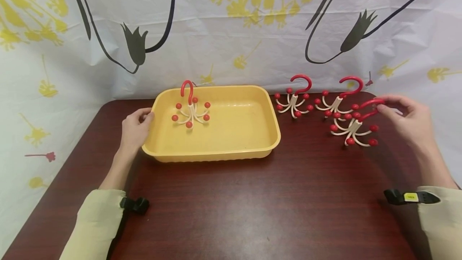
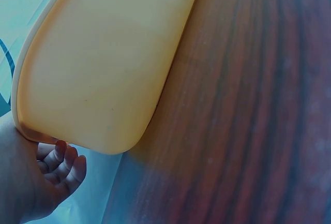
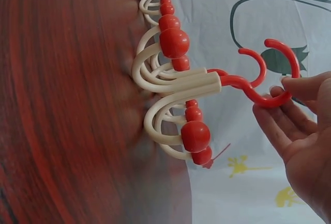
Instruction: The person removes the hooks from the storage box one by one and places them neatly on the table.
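My left hand (image 1: 134, 128) grips the left rim of a yellow plastic tray (image 1: 211, 157). In the left wrist view, the curled fingers (image 2: 64, 164) lie against the outside of the tray wall (image 2: 103, 74). One hanger (image 1: 191, 109), with a red hook and cream prongs tipped with red balls, stands inside the tray at its left. Over on the right, my right hand (image 1: 413, 119) pinches the red hook of a similar hanger (image 1: 355, 125) between thumb and fingers. The right wrist view shows this held hanger (image 3: 196, 85) with its prongs close to the tabletop.
Two more such hangers stand on the dark wooden table (image 1: 252, 208), right of the tray: one hanger (image 1: 294, 101) near its corner, another hanger (image 1: 337, 103) just behind the held one. A white cloth (image 1: 231, 51) with flower print hangs behind the table.
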The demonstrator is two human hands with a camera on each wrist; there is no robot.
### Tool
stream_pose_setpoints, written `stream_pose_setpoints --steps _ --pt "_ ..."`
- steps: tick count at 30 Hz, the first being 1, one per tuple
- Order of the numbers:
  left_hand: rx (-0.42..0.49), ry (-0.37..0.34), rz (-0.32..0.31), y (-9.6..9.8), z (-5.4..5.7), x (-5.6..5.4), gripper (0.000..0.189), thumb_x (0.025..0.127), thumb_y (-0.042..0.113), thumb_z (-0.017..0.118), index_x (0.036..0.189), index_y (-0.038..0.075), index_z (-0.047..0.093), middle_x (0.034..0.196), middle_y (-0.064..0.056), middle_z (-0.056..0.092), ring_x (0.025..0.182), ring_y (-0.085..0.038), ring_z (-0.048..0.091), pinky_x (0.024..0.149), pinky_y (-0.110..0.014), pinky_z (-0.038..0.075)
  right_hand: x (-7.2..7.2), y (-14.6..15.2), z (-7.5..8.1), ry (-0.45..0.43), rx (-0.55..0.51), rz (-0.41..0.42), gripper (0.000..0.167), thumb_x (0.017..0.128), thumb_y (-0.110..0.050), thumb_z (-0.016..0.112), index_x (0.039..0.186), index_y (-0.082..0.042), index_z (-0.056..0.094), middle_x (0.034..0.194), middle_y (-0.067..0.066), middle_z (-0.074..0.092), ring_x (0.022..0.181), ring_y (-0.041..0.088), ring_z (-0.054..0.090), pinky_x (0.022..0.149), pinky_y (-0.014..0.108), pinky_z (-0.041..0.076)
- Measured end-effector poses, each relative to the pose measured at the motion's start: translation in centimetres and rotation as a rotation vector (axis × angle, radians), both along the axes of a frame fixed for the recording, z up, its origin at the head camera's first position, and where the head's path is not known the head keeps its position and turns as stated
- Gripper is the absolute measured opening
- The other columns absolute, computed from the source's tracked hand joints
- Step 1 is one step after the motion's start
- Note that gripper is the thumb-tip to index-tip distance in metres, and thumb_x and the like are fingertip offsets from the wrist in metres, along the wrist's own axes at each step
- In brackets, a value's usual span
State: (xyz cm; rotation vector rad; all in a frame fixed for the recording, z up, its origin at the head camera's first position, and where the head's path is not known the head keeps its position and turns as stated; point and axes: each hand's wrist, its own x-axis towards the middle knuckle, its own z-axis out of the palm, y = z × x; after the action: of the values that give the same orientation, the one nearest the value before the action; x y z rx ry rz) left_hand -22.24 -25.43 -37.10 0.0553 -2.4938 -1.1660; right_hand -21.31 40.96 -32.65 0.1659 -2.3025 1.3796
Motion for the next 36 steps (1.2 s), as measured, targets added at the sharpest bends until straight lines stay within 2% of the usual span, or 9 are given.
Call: stream_pose_setpoints --steps 8,17,21,25,28,36 --pt "0.008 -0.008 -0.005 0.0 0.0 0.0 0.040 0.104 0.028 0.053 0.127 -0.002 0.067 0.090 -0.013 0.061 0.068 -0.012 0.051 0.058 -0.015 0.041 0.2 -0.3 1.0 0.005 -0.060 0.001 0.029 0.093 0.002 0.065 0.122 0.005 0.069 0.099 -0.015 0.072 0.090 -0.002 0.064 0.076 0.008 0.045" --pt "0.005 -0.009 -0.002 0.0 0.0 0.0 0.039 0.104 0.027 0.053 0.126 -0.002 0.068 0.091 -0.013 0.062 0.071 -0.013 0.051 0.061 -0.016 0.040 -0.2 -1.2 2.4 0.059 -0.019 -0.004 0.029 0.093 0.001 0.067 0.121 0.008 0.068 0.096 -0.016 0.072 0.089 -0.001 0.066 0.080 0.007 0.044" --pt "0.011 -0.009 -0.005 0.0 0.0 0.0 0.039 0.104 0.027 0.053 0.126 -0.002 0.068 0.091 -0.013 0.061 0.072 -0.015 0.051 0.060 -0.015 0.040 -0.3 -1.9 2.9 0.072 -0.055 0.035 0.029 0.092 0.004 0.067 0.121 0.010 0.068 0.096 -0.013 0.073 0.084 0.000 0.068 0.078 0.008 0.046" --pt "0.008 -0.008 -0.006 -0.1 -0.1 0.1 0.039 0.104 0.027 0.053 0.126 -0.003 0.067 0.091 -0.013 0.061 0.071 -0.015 0.051 0.059 -0.015 0.040 -0.5 -3.0 3.4 0.084 -0.157 0.119 0.029 0.091 0.007 0.066 0.119 0.013 0.067 0.097 -0.006 0.075 0.081 0.004 0.069 0.077 0.010 0.048" --pt "0.006 -0.004 -0.006 0.0 -0.1 0.1 0.039 0.105 0.026 0.053 0.126 -0.003 0.067 0.090 -0.013 0.061 0.071 -0.014 0.051 0.060 -0.015 0.040 -0.7 -4.1 3.7 0.082 -0.190 0.160 0.028 0.091 0.006 0.067 0.119 0.014 0.066 0.096 -0.003 0.075 0.081 0.005 0.069 0.075 0.010 0.049" --pt "0.003 0.007 -0.009 0.1 -0.1 0.1 0.038 0.104 0.025 0.053 0.125 -0.003 0.068 0.089 -0.013 0.061 0.067 -0.011 0.050 0.059 -0.017 0.040 -1.3 -7.4 3.9 0.089 -0.052 0.165 0.027 0.093 0.002 0.068 0.117 0.013 0.067 0.100 -0.004 0.074 0.080 0.005 0.068 0.071 0.012 0.051"
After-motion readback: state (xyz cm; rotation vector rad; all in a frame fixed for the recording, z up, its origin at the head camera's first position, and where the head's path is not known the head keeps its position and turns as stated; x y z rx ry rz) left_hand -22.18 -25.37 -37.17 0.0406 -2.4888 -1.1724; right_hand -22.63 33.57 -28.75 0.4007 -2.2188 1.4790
